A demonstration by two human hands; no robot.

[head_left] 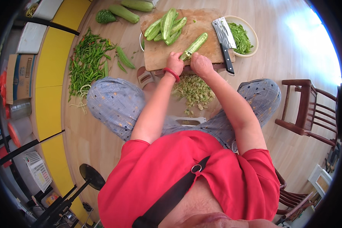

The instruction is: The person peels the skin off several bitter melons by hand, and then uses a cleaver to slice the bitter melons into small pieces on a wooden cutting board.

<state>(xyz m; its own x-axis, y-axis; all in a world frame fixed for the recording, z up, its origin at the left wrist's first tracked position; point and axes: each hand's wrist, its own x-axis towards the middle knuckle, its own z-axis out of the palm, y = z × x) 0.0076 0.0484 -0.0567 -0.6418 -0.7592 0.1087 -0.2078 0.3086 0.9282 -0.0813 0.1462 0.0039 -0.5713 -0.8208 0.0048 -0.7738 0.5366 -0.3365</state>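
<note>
My left hand (pixel 174 62), with a red band at the wrist, grips the near end of a halved green gourd (pixel 195 45) lying on the wooden cutting board (pixel 155 57). Touching that same end from the right is my right hand (pixel 201 65), fingers curled; whether it holds a small tool I cannot tell. Several more gourd halves (pixel 166 26) are stacked at the board's far left. A cleaver (pixel 225 38) rests on the board's right side, apart from both hands. Scooped-out seeds and pith (pixel 193 89) are heaped on the floor between my knees.
A pale bowl (pixel 250 34) of cut greens sits right of the board. Whole gourds (pixel 123 12) and a heap of green chillies (pixel 87 62) lie on the wooden floor at left. A wooden chair (pixel 306 106) stands right; boxes and a basket line the left wall.
</note>
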